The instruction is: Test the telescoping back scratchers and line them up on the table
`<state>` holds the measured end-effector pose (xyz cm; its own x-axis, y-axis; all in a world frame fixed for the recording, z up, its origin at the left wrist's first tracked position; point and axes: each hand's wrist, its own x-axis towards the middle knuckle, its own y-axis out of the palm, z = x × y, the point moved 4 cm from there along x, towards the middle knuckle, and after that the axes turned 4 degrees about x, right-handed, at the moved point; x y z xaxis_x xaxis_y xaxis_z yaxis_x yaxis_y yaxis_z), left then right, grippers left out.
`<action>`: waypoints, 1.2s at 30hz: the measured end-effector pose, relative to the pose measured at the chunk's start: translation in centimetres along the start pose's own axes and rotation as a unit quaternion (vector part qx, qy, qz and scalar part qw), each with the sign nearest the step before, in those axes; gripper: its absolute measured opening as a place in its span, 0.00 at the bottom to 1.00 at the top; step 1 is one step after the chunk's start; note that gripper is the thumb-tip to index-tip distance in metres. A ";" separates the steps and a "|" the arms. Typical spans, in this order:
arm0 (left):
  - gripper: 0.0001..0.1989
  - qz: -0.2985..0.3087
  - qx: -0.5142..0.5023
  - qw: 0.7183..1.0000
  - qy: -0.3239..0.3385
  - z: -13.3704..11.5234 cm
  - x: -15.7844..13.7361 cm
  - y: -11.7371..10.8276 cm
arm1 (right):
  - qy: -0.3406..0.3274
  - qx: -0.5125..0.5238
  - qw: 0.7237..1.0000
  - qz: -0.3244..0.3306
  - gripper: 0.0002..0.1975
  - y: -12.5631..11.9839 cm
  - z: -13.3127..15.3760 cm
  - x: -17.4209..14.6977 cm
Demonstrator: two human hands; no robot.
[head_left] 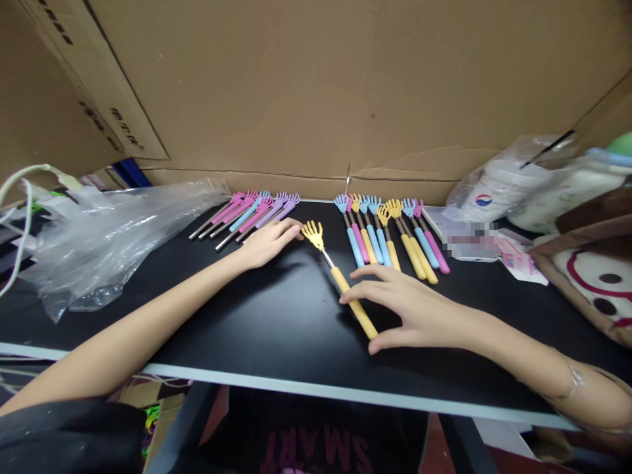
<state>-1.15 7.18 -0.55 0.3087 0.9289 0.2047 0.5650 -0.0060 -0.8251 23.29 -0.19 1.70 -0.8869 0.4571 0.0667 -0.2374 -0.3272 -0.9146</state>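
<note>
Toward the near side of the worktop [266,342], the right hand [412,306] lies by one yellow back scratcher [356,308], its fingers curved loosely over the handle and its thumb at the handle's near end; whether it truly grips, I cannot tell. That back scratcher is in the middle, between the two hands, its long axis slanting from the near right to the far left: the handle lies to the left of the right palm, and the clawed head points away, just beside the fingertips of the left hand. So the right hand is nearer the handle, the left nearer the head. The left hand [266,245] is relaxed, fingers stretched out, grasping nothing that shows. Farther off to the left, six back scratchers with metal rods [251,222] overlap: three pink, one blue, two purple. Across from them on the right, ten back scratchers with coloured handles [392,253] lie side by side: four blue, four yellow, two pink. Outside these are one clear plastic bag [128,230] at left and one white cup [511,191] at right, with cardboard [296,85] standing behind everything.
</note>
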 end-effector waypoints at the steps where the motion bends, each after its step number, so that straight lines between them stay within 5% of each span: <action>1: 0.23 0.005 0.012 1.000 0.002 0.1 0.0 0.0 | 0.004 -0.016 1.000 -0.014 0.31 -0.3 -0.2 0.1; 10: 0.20 0.025 0.150 0.981 0.120 -0.3 -0.5 0.7 | -0.030 -0.166 0.983 -0.066 0.29 -2.1 -3.6 4.1; 18: 0.21 0.053 0.199 0.967 0.150 -0.8 -0.7 0.4 | -0.033 -0.255 0.965 -0.059 0.32 -2.1 -6.9 7.7; 36: 0.19 0.028 0.288 0.940 0.180 0.2 -0.5 -0.9 | -0.030 -0.279 0.958 -0.050 0.29 -1.5 -7.3 8.1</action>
<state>-1.94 6.77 -0.01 0.6236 0.7465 0.2323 0.0644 0.2471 -0.9669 19.40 10.06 0.66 -0.8957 0.4101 0.1720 -0.0872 0.2173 -0.9722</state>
